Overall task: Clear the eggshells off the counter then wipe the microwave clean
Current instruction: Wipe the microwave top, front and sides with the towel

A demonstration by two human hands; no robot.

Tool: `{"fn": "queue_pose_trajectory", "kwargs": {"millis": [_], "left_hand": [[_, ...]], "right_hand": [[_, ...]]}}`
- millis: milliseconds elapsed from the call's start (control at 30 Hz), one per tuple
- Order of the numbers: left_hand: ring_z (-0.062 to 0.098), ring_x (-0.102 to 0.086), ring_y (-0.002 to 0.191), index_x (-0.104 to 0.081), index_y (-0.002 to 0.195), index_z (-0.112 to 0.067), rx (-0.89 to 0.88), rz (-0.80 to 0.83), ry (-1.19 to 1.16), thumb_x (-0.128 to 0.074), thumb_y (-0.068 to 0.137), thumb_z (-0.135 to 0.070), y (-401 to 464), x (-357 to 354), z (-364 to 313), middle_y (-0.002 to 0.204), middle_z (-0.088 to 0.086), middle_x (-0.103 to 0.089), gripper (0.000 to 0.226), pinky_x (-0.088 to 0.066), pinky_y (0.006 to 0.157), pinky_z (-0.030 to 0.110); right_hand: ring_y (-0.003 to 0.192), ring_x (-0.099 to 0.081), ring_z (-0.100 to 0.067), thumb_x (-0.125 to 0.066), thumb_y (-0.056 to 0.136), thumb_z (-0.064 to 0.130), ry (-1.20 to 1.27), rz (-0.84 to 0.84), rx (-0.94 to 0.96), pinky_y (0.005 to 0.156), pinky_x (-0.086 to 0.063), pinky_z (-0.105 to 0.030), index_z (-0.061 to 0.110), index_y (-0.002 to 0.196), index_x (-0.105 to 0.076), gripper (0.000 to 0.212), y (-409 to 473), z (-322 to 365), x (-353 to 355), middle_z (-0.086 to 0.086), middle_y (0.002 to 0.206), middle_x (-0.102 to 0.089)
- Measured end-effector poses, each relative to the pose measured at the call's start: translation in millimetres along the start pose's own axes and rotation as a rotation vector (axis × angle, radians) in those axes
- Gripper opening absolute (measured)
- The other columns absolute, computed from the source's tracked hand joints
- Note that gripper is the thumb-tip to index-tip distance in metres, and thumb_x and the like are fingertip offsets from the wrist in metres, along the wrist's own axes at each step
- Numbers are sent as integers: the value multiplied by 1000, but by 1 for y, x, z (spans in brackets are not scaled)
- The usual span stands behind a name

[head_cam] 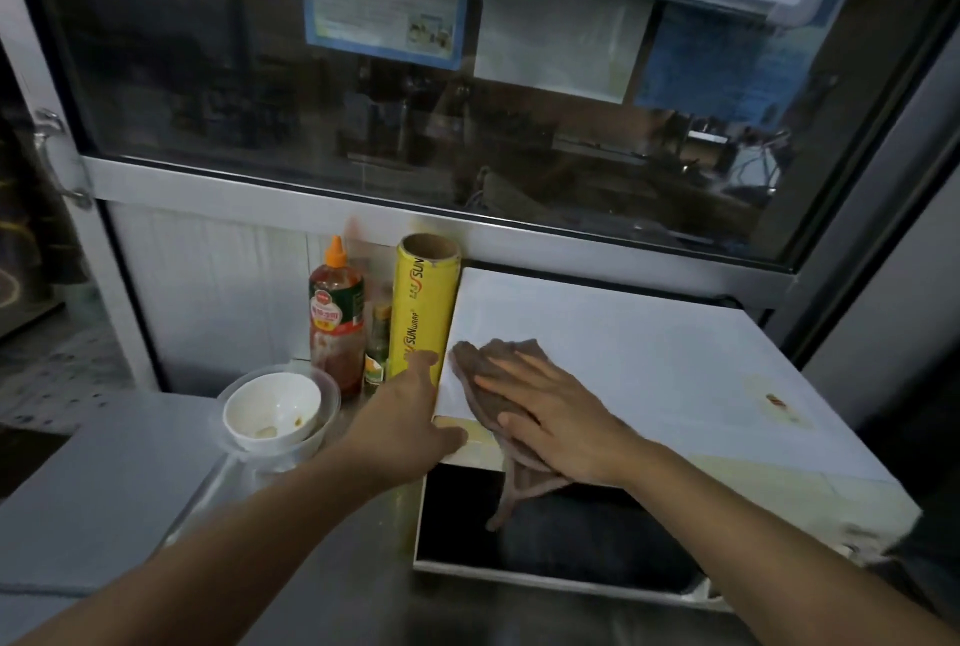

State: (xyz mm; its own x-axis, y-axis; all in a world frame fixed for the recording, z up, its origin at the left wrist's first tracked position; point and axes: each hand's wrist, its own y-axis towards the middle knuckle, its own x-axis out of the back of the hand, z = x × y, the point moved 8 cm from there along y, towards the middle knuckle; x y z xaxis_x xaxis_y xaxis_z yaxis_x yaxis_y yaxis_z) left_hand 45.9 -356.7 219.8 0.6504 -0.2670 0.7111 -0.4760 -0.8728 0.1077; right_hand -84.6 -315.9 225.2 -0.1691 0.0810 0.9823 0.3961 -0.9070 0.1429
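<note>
A white microwave [649,364] stands on the steel counter, its dark door facing me. My right hand [550,416] lies flat with straight fingers on a brown cloth [488,375], pressing it onto the top's front left part. One end of the cloth hangs down over the door. My left hand [410,416] holds the microwave's front left corner, thumb on the top edge, fingers along its left side. A yellowish stain with a brown spot [776,401] marks the top near its right edge. No eggshells show on the counter.
Left of the microwave stand a yellow cling-wrap roll [426,302], a red sauce bottle [336,318] and a small bottle [378,349]. A white bowl [272,409] sits inside a clear container. A glass window [415,99] rises behind. A grey surface [104,489] lies to the left.
</note>
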Motion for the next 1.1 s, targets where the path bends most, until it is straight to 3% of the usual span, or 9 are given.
{"fn": "queue_pose_trajectory", "kwargs": {"millis": [100, 200, 267, 400, 567, 733, 867, 1000, 1100], "left_hand": [[19, -50, 111, -28, 137, -17, -7, 43, 21, -71, 78, -26, -5, -3, -6, 130, 6, -50, 73, -39, 85, 23], [25, -42, 127, -25, 141, -14, -16, 52, 86, -70, 79, -28, -12, -5, -11, 139, 10, -43, 78, -35, 95, 27], [26, -41, 127, -26, 141, -13, -26, 44, 115, -69, 80, -29, -15, -2, -16, 138, 11, -43, 76, -36, 96, 28], [27, -42, 125, -31, 139, -13, -34, 9, 144, -69, 80, -29, -23, 8, -27, 137, 11, -44, 72, -38, 98, 32], [21, -47, 119, -39, 134, -16, -36, -27, 188, -68, 81, -31, -34, 12, -38, 132, 7, -50, 61, -34, 85, 20], [21, -52, 115, -41, 131, -16, 75, -31, 48, -64, 86, -29, -42, 4, -47, 130, 8, -53, 53, -39, 83, 22], [21, -61, 96, -41, 130, -14, 302, -38, -322, -53, 92, -37, -50, -6, -57, 113, 9, -61, 46, -46, 82, 30], [27, -59, 100, -54, 118, -12, 458, 218, -788, -44, 96, -42, -56, -44, -88, 115, 13, -64, 39, -38, 97, 36], [30, -60, 94, -64, 107, -8, 438, 342, -1159, -47, 95, -28, -54, -58, -119, 104, 16, -68, 29, -45, 88, 38]], "right_hand": [[141, -13, -3, -45, 97, 32, 224, 19, -152, 114, -6, -18, 25, 141, -39, 45, -21, 0, 6, 11, 154, -20], [133, -33, -7, -50, 95, 26, 451, -216, -477, 108, -23, -19, 25, 134, -48, 39, -43, -24, 31, 8, 146, -37], [125, -44, -19, -51, 93, 31, 272, -307, -738, 102, -34, -27, 19, 130, -50, 39, -62, -46, 42, -2, 137, -47], [115, -44, -28, -53, 86, 51, 5, -71, -968, 91, -37, -36, 18, 113, -59, 43, -72, -56, 29, -8, 121, -53], [107, -48, -27, -55, 89, 33, 124, -87, -926, 85, -38, -33, 15, 96, -56, 18, -60, -47, 24, -7, 112, -56], [84, -56, -21, -63, 86, 18, 624, -339, -804, 65, -44, -28, 17, 84, -47, 16, -71, -35, 54, -2, 88, -57], [78, -63, -23, -66, 84, 11, 935, -466, -726, 65, -52, -32, 17, 101, -48, 25, -89, -22, 91, -10, 93, -63], [65, -68, -22, -60, 86, 0, 1224, -505, -546, 56, -53, -29, 29, 116, -49, 43, -105, -9, 127, -11, 78, -69], [69, -67, -18, -59, 84, -8, 1162, -437, -443, 59, -54, -24, 32, 112, -58, 48, -120, -2, 144, -10, 82, -68]]}}
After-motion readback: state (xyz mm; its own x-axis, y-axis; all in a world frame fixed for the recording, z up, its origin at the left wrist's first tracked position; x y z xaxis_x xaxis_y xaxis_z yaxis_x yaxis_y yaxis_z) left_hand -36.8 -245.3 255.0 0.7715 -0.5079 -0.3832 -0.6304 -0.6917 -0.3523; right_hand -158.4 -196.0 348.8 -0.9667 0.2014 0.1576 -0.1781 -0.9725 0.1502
